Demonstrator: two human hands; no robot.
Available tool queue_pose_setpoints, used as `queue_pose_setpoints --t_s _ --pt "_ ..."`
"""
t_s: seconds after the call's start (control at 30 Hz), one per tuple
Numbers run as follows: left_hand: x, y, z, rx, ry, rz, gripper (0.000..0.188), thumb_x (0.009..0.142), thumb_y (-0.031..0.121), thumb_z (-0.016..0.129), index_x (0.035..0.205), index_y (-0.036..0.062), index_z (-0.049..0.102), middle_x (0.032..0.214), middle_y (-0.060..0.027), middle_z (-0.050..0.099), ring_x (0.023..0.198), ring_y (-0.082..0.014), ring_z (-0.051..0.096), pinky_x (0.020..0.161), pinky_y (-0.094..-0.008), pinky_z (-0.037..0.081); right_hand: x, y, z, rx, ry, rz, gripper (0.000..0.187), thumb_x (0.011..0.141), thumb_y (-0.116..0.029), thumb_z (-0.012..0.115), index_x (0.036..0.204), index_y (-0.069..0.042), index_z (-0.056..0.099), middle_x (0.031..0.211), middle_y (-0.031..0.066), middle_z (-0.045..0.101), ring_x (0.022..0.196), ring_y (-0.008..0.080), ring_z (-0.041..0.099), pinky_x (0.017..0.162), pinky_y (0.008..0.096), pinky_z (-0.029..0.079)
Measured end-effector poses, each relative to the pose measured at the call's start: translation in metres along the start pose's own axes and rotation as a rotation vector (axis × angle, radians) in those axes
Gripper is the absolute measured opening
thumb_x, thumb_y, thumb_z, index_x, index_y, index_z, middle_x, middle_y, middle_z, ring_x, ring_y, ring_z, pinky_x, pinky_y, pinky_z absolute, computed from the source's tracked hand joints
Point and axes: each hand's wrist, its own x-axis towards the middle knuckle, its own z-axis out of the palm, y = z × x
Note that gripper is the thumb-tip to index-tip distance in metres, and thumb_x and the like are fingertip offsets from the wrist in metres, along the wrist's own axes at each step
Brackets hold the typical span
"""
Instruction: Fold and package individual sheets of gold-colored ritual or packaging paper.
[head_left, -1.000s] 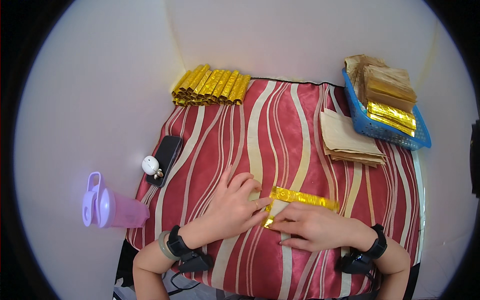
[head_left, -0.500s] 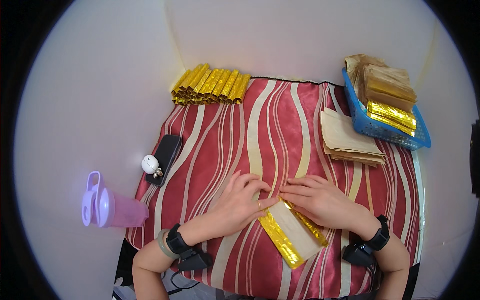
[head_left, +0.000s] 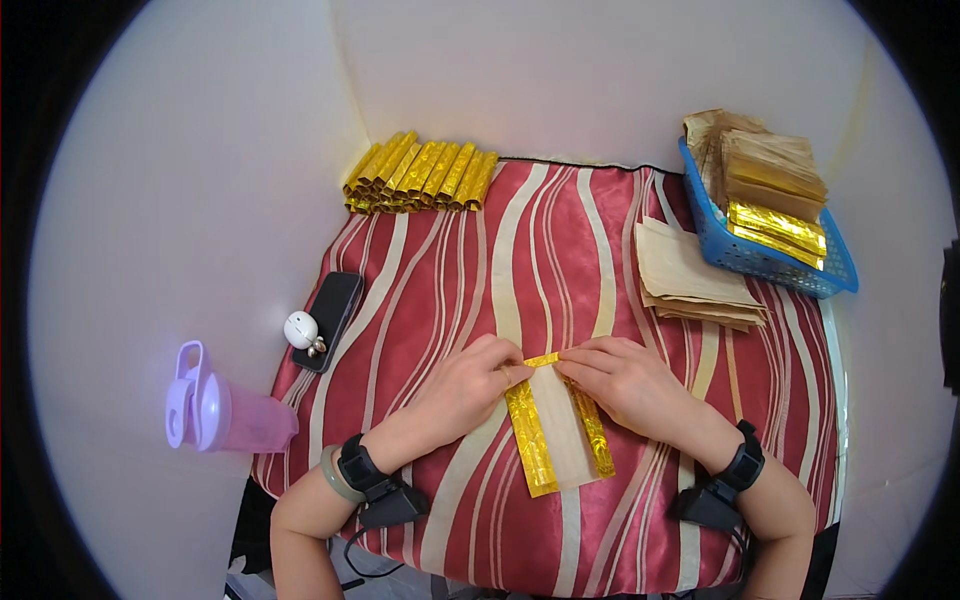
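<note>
A gold foil paper sheet [head_left: 562,430] lies on the striped cloth in front of me, its pale side up. Gold strips are folded in along both long sides, and a narrow gold fold runs across its far end. My left hand [head_left: 462,392] pinches the far left corner of that fold, fingers closed and curled. At the far right corner, my right hand [head_left: 637,388] presses the fold with its fingers held together. The thumb of the right hand is mostly hidden. Both wrists wear black straps.
Rolled gold paper tubes [head_left: 425,175] are piled at the back left. On the right, a pale paper stack [head_left: 690,270] lies beside a blue basket [head_left: 745,258] of more sheets. A black phone [head_left: 338,300], white earbud case [head_left: 300,328] and purple bottle [head_left: 250,420] are at left.
The paper has turned more upright and shifted slightly away from me and left. A gold fold now shows across its far end, with the hands moved to its two corners.
</note>
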Motion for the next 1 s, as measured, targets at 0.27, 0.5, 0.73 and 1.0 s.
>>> queue_pose_setpoints --t_s 0.27,0.5,0.73,1.0 --pt "-0.004 0.007 -0.005 -0.065 -0.089 -0.05 0.03 0.08 0.007 0.072 0.109 0.0037 0.067 0.106 -0.0112 0.06 0.099 -0.0287 0.059 0.086 -0.038 0.049 -0.004 0.004 -0.011 0.111 -0.103 0.039 0.043 0.083 -0.019 0.07 0.122 -0.003 0.062 0.126 0.0107 0.062 0.12 0.0268 0.054 0.102 0.0407 0.043" --pt "-0.003 0.027 -0.022 -0.176 -0.354 -0.136 0.042 0.075 0.02 0.081 0.105 0.0026 0.057 0.124 -0.0131 0.047 0.124 -0.0328 0.042 0.095 -0.0402 0.046 -0.008 0.003 -0.037 0.17 -0.55 0.074 0.101 0.069 -0.041 0.083 0.15 -0.004 0.034 0.157 0.0206 0.027 0.148 0.0358 0.019 0.12 0.0514 0.017" --pt "-0.006 0.037 -0.019 -0.297 -0.426 -0.069 0.038 0.073 0.019 0.084 0.093 0.0044 0.055 0.121 -0.0151 0.043 0.134 -0.048 0.028 0.107 -0.0514 0.036 -0.007 0.0 -0.034 0.269 -0.559 0.104 0.098 0.068 -0.039 0.083 0.145 -0.003 0.035 0.157 0.0279 0.02 0.149 0.0413 0.013 0.12 0.0529 0.014" --pt "-0.008 0.044 -0.014 -0.281 -0.445 -0.006 0.04 0.072 0.026 0.085 0.089 0.0045 0.055 0.121 -0.0163 0.043 0.136 -0.0506 0.024 0.11 -0.0559 0.033 -0.013 0.004 -0.028 0.319 -0.526 0.039 0.068 0.066 -0.032 0.085 0.119 -0.012 0.048 0.156 0.0316 0.018 0.147 0.0484 0.011 0.119 0.0551 0.014"
